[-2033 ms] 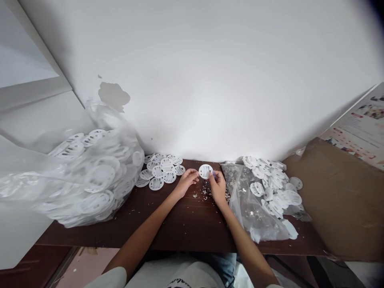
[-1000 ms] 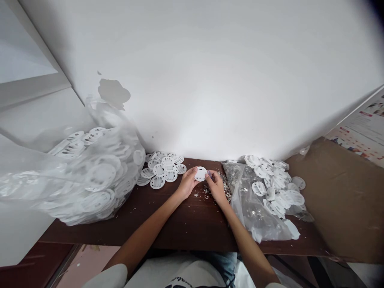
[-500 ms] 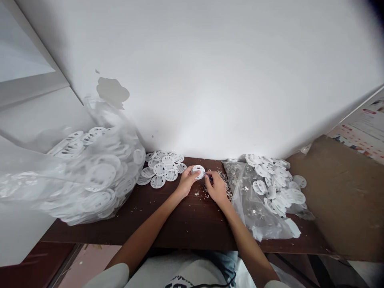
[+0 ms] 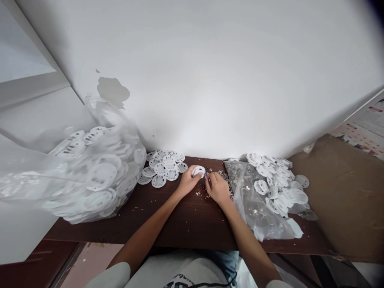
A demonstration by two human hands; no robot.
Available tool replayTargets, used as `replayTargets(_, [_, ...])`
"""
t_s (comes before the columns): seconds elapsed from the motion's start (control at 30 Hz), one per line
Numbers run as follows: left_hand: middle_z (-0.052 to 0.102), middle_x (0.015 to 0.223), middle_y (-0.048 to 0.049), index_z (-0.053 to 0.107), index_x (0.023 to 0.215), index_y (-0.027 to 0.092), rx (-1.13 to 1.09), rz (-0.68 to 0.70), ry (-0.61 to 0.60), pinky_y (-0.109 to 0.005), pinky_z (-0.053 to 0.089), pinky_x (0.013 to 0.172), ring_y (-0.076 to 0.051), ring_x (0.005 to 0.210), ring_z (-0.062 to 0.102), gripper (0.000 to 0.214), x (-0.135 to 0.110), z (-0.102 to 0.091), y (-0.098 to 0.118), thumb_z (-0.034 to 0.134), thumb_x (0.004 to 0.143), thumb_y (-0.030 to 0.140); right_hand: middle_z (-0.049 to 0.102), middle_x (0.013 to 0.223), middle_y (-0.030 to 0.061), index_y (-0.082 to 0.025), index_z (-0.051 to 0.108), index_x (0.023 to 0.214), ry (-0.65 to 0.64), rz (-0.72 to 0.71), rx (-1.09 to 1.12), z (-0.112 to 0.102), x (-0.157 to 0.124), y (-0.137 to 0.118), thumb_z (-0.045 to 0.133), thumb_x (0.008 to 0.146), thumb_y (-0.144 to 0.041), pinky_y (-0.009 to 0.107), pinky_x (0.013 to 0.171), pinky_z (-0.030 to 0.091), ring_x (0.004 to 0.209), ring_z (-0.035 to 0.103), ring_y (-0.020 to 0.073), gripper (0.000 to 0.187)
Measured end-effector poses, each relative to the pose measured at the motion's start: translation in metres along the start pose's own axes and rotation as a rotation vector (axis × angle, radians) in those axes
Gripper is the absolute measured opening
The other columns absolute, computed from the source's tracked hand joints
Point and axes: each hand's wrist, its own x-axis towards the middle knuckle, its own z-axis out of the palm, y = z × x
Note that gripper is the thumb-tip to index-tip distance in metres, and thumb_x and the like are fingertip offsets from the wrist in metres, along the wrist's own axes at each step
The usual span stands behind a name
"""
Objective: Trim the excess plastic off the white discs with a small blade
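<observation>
My left hand [image 4: 188,181] grips a white slotted plastic disc [image 4: 198,171] above the dark wooden table [image 4: 180,224], near the wall. My right hand [image 4: 217,187] is closed in a pinch right beside the disc's edge, holding a small tool I cannot make out. Small shavings [image 4: 201,194] lie under both hands. A loose group of the same white discs [image 4: 163,169] lies just left of my left hand.
A big clear plastic bag full of discs [image 4: 90,176] fills the left of the table. To the right a flat clear bag [image 4: 255,204] carries another heap of discs [image 4: 279,184]. A brown cardboard sheet [image 4: 342,196] stands at the far right. A white wall rises behind.
The disc has been lowered and tilted from an upright face-on hold to a flatter one close to the table. Both hands dropped slightly and drew together.
</observation>
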Motion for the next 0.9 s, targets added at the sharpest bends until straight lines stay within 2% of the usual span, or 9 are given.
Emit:
replayTargets(0.13, [0.074,0.101,-0.0048,0.071,0.111,0.021,0.120,0.049,-0.074,-0.031,0.050,0.081,-0.021,0.089,0.066,0.027,-0.009,0.006,0.000,0.067,0.087,0.033,0.069,0.094,0.0124,-0.024,0.070,0.106,-0.048,-0.035,-0.033,0.003,0.004,-0.004,0.044,0.106,-0.036,0.036,0.075,0.048,0.089,0.063,0.0270,0.028])
replayTargets(0.23, [0.074,0.098,-0.0047,0.072,0.112,0.021,0.090,0.038,-0.123,-0.031,0.050,0.079,-0.020,0.085,0.066,0.027,-0.013,0.014,-0.002,0.067,0.089,0.033,0.071,0.102,0.0135,-0.024,0.069,0.114,0.008,-0.013,-0.054,-0.003,0.011,-0.006,0.043,0.106,-0.035,0.037,0.079,0.049,0.094,0.064,0.0278,0.029])
replayTargets(0.33, [0.074,0.108,-0.0065,0.071,0.115,0.021,0.012,-0.003,-0.065,-0.033,0.051,0.088,-0.022,0.096,0.067,0.031,-0.010,0.017,-0.006,0.069,0.088,0.036,0.071,0.113,0.0150,-0.022,0.066,0.124,0.115,0.033,-0.050,-0.015,0.017,-0.001,0.045,0.106,-0.035,0.038,0.081,0.051,0.103,0.066,0.0286,0.031])
replayTargets(0.43, [0.072,0.112,-0.0078,0.070,0.114,0.020,-0.131,-0.091,-0.006,-0.035,0.052,0.094,-0.024,0.103,0.066,0.036,-0.003,0.015,-0.013,0.074,0.085,0.040,0.072,0.113,0.0141,-0.021,0.066,0.122,0.157,0.054,0.014,-0.024,0.019,0.005,0.048,0.106,-0.035,0.040,0.086,0.053,0.105,0.067,0.0277,0.028])
replayTargets(0.57, [0.068,0.116,-0.0069,0.065,0.115,0.022,-0.451,-0.276,0.045,-0.037,0.057,0.087,-0.024,0.104,0.067,0.044,0.003,0.008,-0.016,0.079,0.080,0.046,0.071,0.110,0.0114,-0.020,0.065,0.117,0.165,0.079,0.144,-0.023,0.018,0.006,0.050,0.105,-0.036,0.039,0.087,0.055,0.102,0.067,0.0245,0.025])
replayTargets(0.67, [0.066,0.119,-0.0051,0.062,0.112,0.024,-0.625,-0.356,0.090,-0.037,0.058,0.084,-0.022,0.102,0.067,0.047,0.005,0.004,-0.013,0.084,0.075,0.044,0.070,0.106,0.0101,-0.020,0.064,0.114,0.171,0.125,0.200,-0.017,0.017,0.004,0.050,0.104,-0.037,0.039,0.086,0.055,0.098,0.067,0.0235,0.024])
replayTargets(0.9, [0.067,0.110,-0.0038,0.059,0.109,0.023,-0.651,-0.390,0.090,-0.032,0.057,0.079,-0.019,0.097,0.067,0.055,0.005,0.003,-0.007,0.091,0.067,0.036,0.070,0.105,0.0101,-0.019,0.064,0.115,0.158,0.185,0.232,-0.012,0.013,0.002,0.052,0.103,-0.037,0.039,0.085,0.053,0.096,0.066,0.0237,0.025])
